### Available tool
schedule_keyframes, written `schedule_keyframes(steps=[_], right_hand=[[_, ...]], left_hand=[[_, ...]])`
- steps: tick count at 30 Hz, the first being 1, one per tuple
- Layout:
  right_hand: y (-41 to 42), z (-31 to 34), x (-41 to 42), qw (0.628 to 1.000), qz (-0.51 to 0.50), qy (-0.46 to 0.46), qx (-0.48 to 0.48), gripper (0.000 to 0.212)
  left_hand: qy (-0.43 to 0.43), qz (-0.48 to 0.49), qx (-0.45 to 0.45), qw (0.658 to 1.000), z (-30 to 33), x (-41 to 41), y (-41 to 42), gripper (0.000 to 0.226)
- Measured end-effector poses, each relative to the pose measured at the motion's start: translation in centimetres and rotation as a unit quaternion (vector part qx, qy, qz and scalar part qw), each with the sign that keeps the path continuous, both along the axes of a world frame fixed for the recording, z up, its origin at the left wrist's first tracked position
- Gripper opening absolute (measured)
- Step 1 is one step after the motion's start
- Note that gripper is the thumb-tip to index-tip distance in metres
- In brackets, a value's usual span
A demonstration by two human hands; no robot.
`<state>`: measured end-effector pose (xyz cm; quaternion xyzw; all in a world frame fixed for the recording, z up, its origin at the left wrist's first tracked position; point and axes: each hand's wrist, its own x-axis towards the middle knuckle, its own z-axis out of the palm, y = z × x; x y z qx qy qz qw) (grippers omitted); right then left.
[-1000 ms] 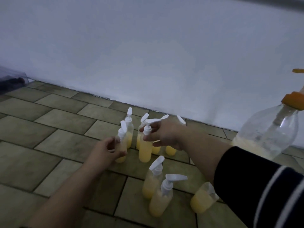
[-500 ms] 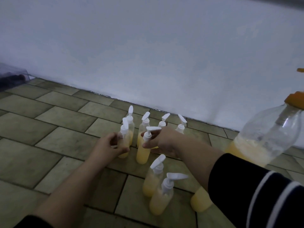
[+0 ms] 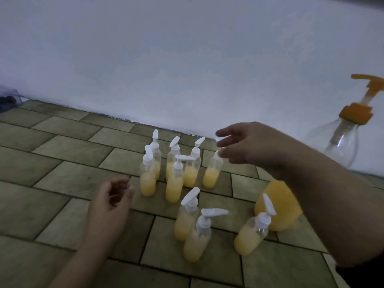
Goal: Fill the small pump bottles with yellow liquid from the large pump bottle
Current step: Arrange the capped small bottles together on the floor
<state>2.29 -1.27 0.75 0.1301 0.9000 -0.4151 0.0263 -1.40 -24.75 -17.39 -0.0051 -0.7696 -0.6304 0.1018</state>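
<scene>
Several small clear pump bottles with white pumps stand on the tiled floor, each partly full of yellow liquid. A back group point(image 3: 174, 175) stands near the wall; three more point(image 3: 196, 231) stand closer to me. The large clear pump bottle point(image 3: 340, 148) with an orange pump stands at the right, its yellow bottom partly hidden behind my right forearm. My left hand point(image 3: 113, 196) hovers loosely curled and empty, left of the back group. My right hand point(image 3: 247, 145) is raised above the rightmost back bottle point(image 3: 212, 173), fingers spread, holding nothing.
A white wall point(image 3: 187, 59) runs along the back of the olive tiled floor point(image 3: 52, 163). A dark object in a clear container point(image 3: 8, 98) sits at the far left by the wall. The bottles stand close together.
Both hands have let go of the small bottles. The left hand drew back toward me; the right hand lifted up and to the right. The released bottles stand upright in the back group.
</scene>
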Motion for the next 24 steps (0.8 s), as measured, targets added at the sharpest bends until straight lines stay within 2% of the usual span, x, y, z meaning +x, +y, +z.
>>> schedule_keyframes(steps=[3,5,7,9,12,14,15,18,24], right_hand=[[0.4,0.6,6.6,0.988,-0.048,0.138,-0.047,0.038],[-0.3,-1.8,10.2,0.981,-0.049,0.167,-0.084,0.042],[-1.3,-4.9,12.3,0.98,-0.035,0.142,-0.136,0.043],[-2.1,-8.1,12.9,0.98,-0.038,0.067,-0.184,0.051],[-3.1,-12.6,11.8,0.989,-0.036,-0.037,-0.135,0.074],[-4.1,-14.5,10.6,0.994,-0.041,-0.042,-0.087,0.091],[-4.4,-15.2,10.1,0.996,-0.043,-0.035,-0.067,0.092],[-5.1,-16.6,9.0,0.998,-0.048,-0.019,-0.03,0.079],[-4.9,-18.8,8.3,0.999,-0.043,0.019,-0.013,0.062]], left_hand=[[0.013,-0.17,0.022,0.985,-0.6,2.7,0.1,0.029],[0.002,-0.27,0.003,0.963,-1.2,2.7,0.5,0.04],[-0.043,-0.33,-0.015,0.943,-1.4,2.4,1.1,0.056],[-0.087,-0.37,-0.027,0.925,-1.6,2.1,1.9,0.067],[-0.127,-0.366,-0.029,0.922,-1.7,2.2,3.1,0.069],[-0.122,-0.346,-0.054,0.929,-1.6,2.3,3.7,0.063],[-0.117,-0.342,-0.07,0.93,-1.4,2.3,4.0,0.06],[-0.101,-0.34,-0.115,0.928,-0.8,2.5,4.5,0.054],[-0.089,-0.316,-0.139,0.934,-0.5,2.6,5.1,0.049]])
